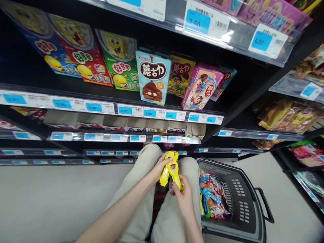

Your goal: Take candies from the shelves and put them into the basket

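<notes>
Yellow plastic-wrapped candy packs are above the knees; the left hand grasps their upper part, the right hand pinches one lower end. Loose left fingers could let one slip between the knees, beside the shopping basket.

Bright yellow on the plastic pieces, well below the light-blue box with its brown chocolate figure! Left of that box comes a green box, then a red box, both showing a yellow cartoon face. Just right of it, a yellow box with red label, then a pink-and-purple box! Lower right of it, a black basket, grey-edged, pale slots in rows.
</notes>
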A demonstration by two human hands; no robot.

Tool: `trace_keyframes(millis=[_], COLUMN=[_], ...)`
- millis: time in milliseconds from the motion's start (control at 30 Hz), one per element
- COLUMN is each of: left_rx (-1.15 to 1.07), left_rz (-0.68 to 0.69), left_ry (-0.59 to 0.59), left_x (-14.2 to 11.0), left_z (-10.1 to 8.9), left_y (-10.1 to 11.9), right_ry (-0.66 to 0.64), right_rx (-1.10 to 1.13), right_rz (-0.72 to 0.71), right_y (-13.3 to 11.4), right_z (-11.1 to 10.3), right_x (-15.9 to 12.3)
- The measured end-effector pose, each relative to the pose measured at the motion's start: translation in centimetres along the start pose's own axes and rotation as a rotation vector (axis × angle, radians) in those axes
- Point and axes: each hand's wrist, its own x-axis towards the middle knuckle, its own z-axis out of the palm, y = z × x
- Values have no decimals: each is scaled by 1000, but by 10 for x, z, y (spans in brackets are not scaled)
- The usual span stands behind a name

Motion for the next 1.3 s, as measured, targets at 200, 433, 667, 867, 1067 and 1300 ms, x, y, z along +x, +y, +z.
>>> trace_keyframes(millis=[200, 433, 667, 867, 1067, 1300], left_rx=[-134, -125, -31, 73, -16, -61], left_rz=[-186, -149, 8, -78, -17, 8], left_ry=[-34, 42, 104, 23, 64, 40], left_x=[-1, 1, 2, 4, 5, 2], left_z=[0, 2, 3, -2, -2, -3], left_y=[0, -3, -1, -6, -4, 2], right_ry=[-178, -99, 173, 240, 294, 249], right_rx=[266, 248, 40, -228, -509, -380], right_rz=[-20, 26, -7, -220, -434, -398], right_y=[-2, 1, 5, 0, 2, -4], right_z=[-5, -7, 2, -1, 0, -3], right_x=[2, 4, -3, -6, -7, -7])
